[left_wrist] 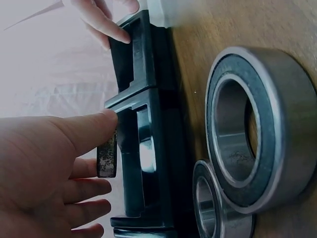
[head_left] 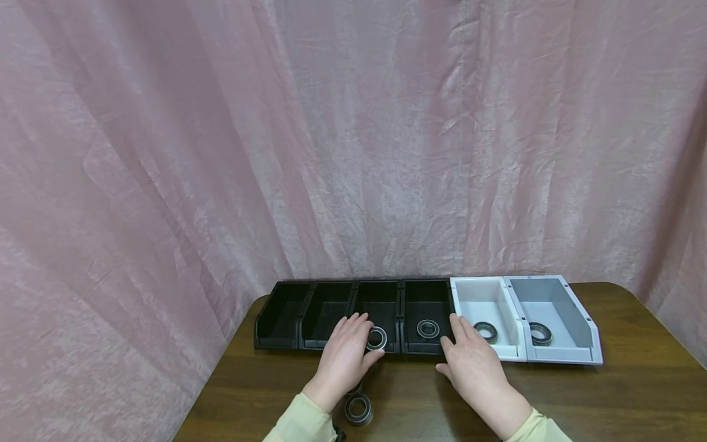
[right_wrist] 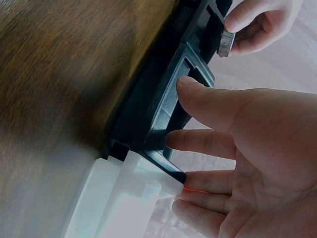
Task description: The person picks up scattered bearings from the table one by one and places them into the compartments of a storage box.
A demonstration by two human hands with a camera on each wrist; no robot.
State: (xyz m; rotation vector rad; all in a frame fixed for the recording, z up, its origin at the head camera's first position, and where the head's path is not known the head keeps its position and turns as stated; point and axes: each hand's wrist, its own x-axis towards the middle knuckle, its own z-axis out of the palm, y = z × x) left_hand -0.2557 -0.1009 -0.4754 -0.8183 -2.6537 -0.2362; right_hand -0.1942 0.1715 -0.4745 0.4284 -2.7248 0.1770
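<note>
My left hand point(head_left: 341, 357) pinches a thin ball bearing point(left_wrist: 106, 158) between thumb and fingers, held on edge over the front of a black bin point(head_left: 377, 294). The other fingers of that hand are spread out behind the bearing in the left wrist view. My right hand point(head_left: 476, 363) holds nothing. Its fingers reach to where the last black bin point(head_left: 426, 298) meets the white bin point(head_left: 482, 287), with fingertips right at the rim. A bearing point(head_left: 421, 329) lies flat inside that last black bin.
Two bearings stand on the wooden table by my left wrist, a large one point(left_wrist: 292, 114) and a smaller one point(left_wrist: 237, 225). White and grey bins point(head_left: 571, 319) at the right each hold a dark bearing. A pink curtain point(head_left: 375, 153) hangs behind the bin row.
</note>
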